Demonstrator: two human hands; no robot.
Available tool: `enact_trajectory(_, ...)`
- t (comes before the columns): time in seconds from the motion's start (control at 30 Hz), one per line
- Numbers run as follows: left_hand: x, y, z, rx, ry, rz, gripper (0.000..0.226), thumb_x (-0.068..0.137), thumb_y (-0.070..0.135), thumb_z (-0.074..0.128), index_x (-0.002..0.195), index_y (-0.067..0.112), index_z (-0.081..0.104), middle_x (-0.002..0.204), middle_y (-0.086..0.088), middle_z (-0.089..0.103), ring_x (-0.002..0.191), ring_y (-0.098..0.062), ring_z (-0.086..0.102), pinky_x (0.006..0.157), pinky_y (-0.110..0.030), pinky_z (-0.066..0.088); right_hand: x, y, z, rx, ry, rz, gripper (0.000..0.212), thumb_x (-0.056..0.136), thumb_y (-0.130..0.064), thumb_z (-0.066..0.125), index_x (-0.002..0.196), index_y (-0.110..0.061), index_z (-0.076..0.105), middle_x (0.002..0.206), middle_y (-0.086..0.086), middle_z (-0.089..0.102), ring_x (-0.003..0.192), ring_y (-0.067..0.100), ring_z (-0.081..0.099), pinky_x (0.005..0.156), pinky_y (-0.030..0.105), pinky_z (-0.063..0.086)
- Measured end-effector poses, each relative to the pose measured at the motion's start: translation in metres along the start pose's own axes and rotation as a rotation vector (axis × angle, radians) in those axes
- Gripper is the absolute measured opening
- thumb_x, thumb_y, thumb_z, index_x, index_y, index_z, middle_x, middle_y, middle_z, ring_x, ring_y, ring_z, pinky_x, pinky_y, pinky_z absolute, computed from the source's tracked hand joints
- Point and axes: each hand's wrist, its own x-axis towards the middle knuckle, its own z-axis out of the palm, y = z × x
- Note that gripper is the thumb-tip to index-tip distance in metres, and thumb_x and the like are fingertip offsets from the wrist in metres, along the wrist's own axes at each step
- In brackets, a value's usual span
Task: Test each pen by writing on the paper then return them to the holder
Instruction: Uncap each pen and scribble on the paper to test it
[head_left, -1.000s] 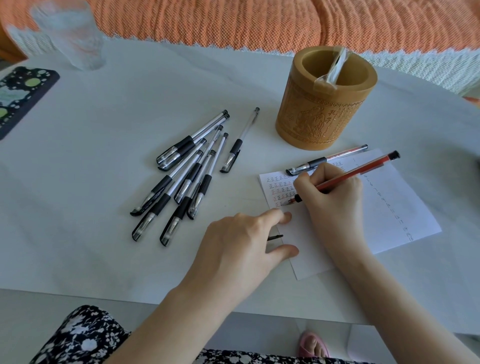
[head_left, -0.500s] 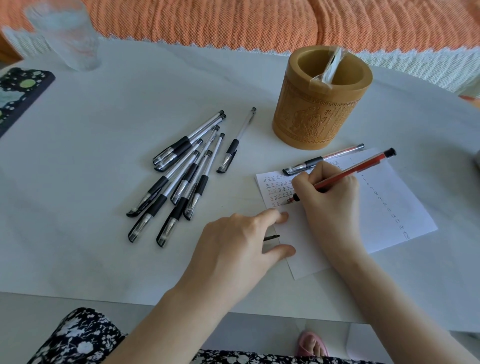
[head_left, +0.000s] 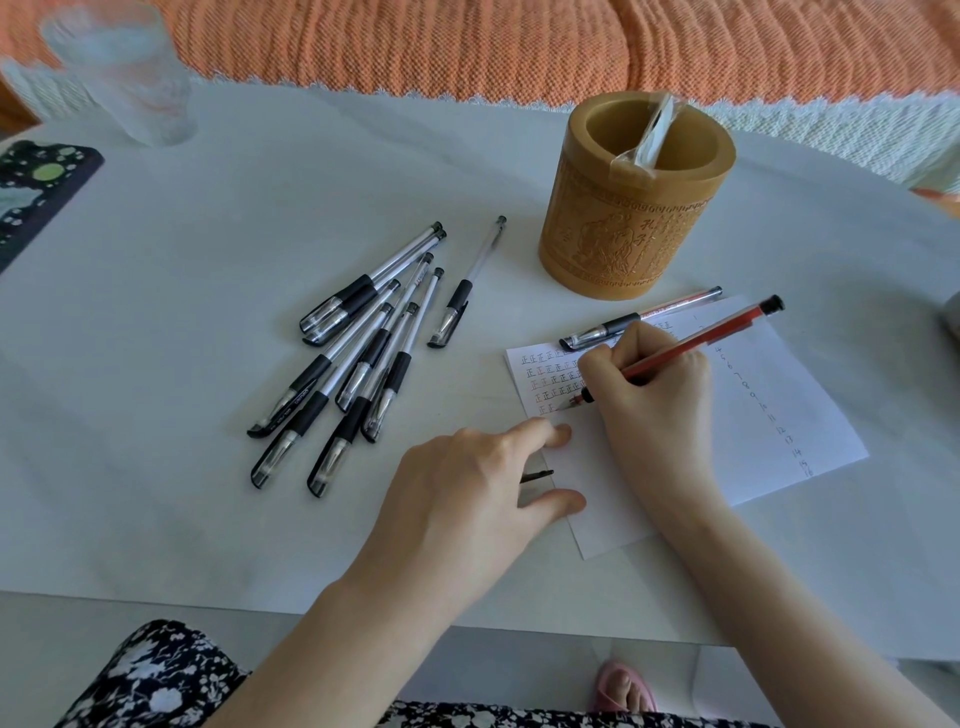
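Observation:
My right hand (head_left: 649, 395) grips an uncapped red pen (head_left: 717, 335), its tip on the white paper (head_left: 779, 415) at the lowest of the rows of small written marks. My left hand (head_left: 462, 499) rests on the paper's left edge with forefinger and thumb stretched out. A thin black piece, seemingly the pen cap (head_left: 537, 475), pokes out from under its other fingers. A capped red pen (head_left: 623, 325) lies across the paper's top edge. The carved bamboo holder (head_left: 613, 249) stands just behind it. Several capped black pens (head_left: 353, 364) lie in a loose bunch to the left, with one more pen (head_left: 465, 291) beside them.
A plastic-wrapped item (head_left: 652, 137) leans inside the holder. A frosted glass (head_left: 130, 78) stands at the far left, and a dark patterned case (head_left: 36, 192) lies at the left edge. Orange fabric (head_left: 467, 47) runs behind the white table (head_left: 182, 312). A foot in a pink slipper (head_left: 623, 686) shows below.
The red pen's tip has shifted slightly along the bottom row of marks. My left hand stays on the paper's edge, and the other pens have not moved.

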Motion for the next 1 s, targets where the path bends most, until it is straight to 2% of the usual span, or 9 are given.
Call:
enact_trajectory(0.17, 0.0, 0.0, 0.0, -0.013, 0.014, 0.015, 0.047, 0.077, 0.06, 0.057, 0.121, 0.045, 0.048, 0.06, 0.014, 0.038, 0.086, -0.011, 0.063, 0.068, -0.025, 0.043, 0.0, 0.0, 0.0, 0.012, -0.005, 0.01, 0.034, 0.074, 0.001, 0.056, 0.053, -0.012, 0.033, 0.047, -0.005, 0.028, 0.046, 0.007, 0.027, 0.042, 0.014, 0.021)
enact_trajectory(0.23, -0.001, -0.001, 0.0, -0.02, 0.029, 0.021, 0.048, 0.076, 0.06, 0.058, 0.121, 0.045, 0.048, 0.069, 0.015, 0.05, 0.088, -0.01, 0.064, 0.071, -0.025, 0.045, 0.001, 0.0, -0.001, 0.033, -0.001, 0.028, 0.033, 0.075, 0.0, 0.057, 0.054, -0.011, 0.035, 0.048, -0.003, 0.028, 0.046, 0.007, 0.027, 0.043, 0.014, 0.021)
enact_trajectory(0.33, -0.002, -0.001, -0.001, -0.079, 0.056, 0.056, 0.046, 0.074, 0.061, 0.059, 0.117, 0.045, 0.049, 0.073, 0.017, 0.054, 0.085, -0.001, 0.064, 0.072, -0.022, 0.048, 0.004, -0.003, -0.007, 0.184, 0.034, 0.107, 0.038, 0.081, -0.006, 0.06, 0.054, -0.012, 0.034, 0.047, 0.002, 0.032, 0.047, 0.011, 0.028, 0.046, 0.022, 0.025)
enact_trajectory(0.4, -0.002, 0.0, -0.001, -0.231, 0.077, 0.105, 0.039, 0.076, 0.055, 0.062, 0.109, 0.04, 0.047, 0.059, 0.015, 0.041, 0.069, 0.004, 0.059, 0.061, -0.016, 0.046, 0.006, -0.009, -0.014, 0.403, 0.011, 0.153, 0.043, 0.086, -0.009, 0.063, 0.055, -0.014, 0.033, 0.043, -0.001, 0.031, 0.043, 0.015, 0.026, 0.045, 0.023, 0.024)
enact_trajectory(0.47, -0.001, -0.001, -0.004, -0.481, 0.085, 0.1, 0.029, 0.081, 0.04, 0.055, 0.106, 0.031, 0.043, 0.058, 0.008, 0.041, 0.055, -0.004, 0.047, 0.052, -0.014, 0.035, 0.01, -0.014, -0.022, 0.609, -0.065, 0.185, 0.044, 0.087, -0.014, 0.064, 0.057, -0.014, 0.032, 0.042, -0.003, 0.03, 0.041, 0.015, 0.023, 0.043, 0.023, 0.02)
enact_trajectory(0.53, -0.001, 0.0, -0.009, -0.693, 0.019, 0.08, 0.024, 0.084, 0.027, 0.046, 0.108, 0.027, 0.041, 0.067, -0.006, 0.046, 0.059, -0.018, 0.04, 0.054, -0.018, 0.032, 0.012, -0.017, -0.03, 0.702, -0.153, 0.238, 0.041, 0.085, -0.019, 0.063, 0.059, -0.011, 0.032, 0.044, -0.003, 0.027, 0.042, 0.014, 0.019, 0.044, 0.025, 0.016)
enact_trajectory(0.63, -0.001, 0.001, -0.012, -0.798, -0.06, 0.099, 0.025, 0.085, 0.022, 0.042, 0.109, 0.027, 0.038, 0.074, -0.006, 0.045, 0.069, -0.025, 0.038, 0.059, -0.015, 0.032, 0.01, -0.018, -0.038, 0.671, -0.251, 0.274, 0.035, 0.079, -0.023, 0.062, 0.066, 0.002, 0.042, 0.042, -0.002, 0.024, 0.041, 0.014, 0.018, 0.042, 0.025, 0.015)
enact_trajectory(0.8, -0.003, 0.004, -0.007, -0.793, -0.138, 0.118, 0.029, 0.084, 0.022, 0.043, 0.109, 0.033, 0.034, 0.083, -0.005, 0.051, 0.081, -0.03, 0.046, 0.07, -0.026, 0.038, 0.001, -0.022, -0.032, 0.59, -0.331, 0.268, 0.038, 0.087, -0.008, 0.058, 0.057, -0.01, 0.035, 0.04, -0.004, 0.027, 0.039, 0.013, 0.021, 0.041, 0.023, 0.016)
enact_trajectory(1.0, -0.004, 0.007, -0.011, -0.748, -0.141, 0.123, 0.031, 0.083, 0.024, 0.041, 0.107, 0.042, 0.032, 0.089, -0.004, 0.056, 0.086, -0.031, 0.05, 0.076, -0.03, 0.039, -0.001, -0.025, -0.033, 0.513, -0.388, 0.231, 0.044, 0.088, -0.006, 0.059, 0.051, -0.013, 0.035, 0.04, -0.006, 0.03, 0.038, 0.013, 0.024, 0.04, 0.02, 0.023)
